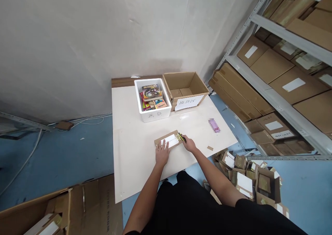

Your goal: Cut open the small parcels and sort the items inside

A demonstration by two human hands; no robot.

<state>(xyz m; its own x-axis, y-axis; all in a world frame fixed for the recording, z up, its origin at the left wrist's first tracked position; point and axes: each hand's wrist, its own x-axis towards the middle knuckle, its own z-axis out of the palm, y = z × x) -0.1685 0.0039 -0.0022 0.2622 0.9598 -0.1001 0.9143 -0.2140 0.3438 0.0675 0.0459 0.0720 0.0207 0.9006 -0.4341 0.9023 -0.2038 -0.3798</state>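
Observation:
A small flat cardboard box (169, 140) with a white label lies on the white table (135, 159) in front of me. My left hand (162, 153) rests on the box's near left part, fingers spread over its top. In my right hand (189, 144) is a yellow-green and black box cutter (182, 137), its front end at the taped right end of the box. Whether the blade is out is too small to tell.
Behind the box stand a white foam bin (155, 116) with several colourful packages and an open cardboard carton (185, 84). A blurred purple item (214, 125) and a cardboard scrap (210, 148) lie at the right. Discarded boxes (243, 183) cover the floor beside shelving (272, 88).

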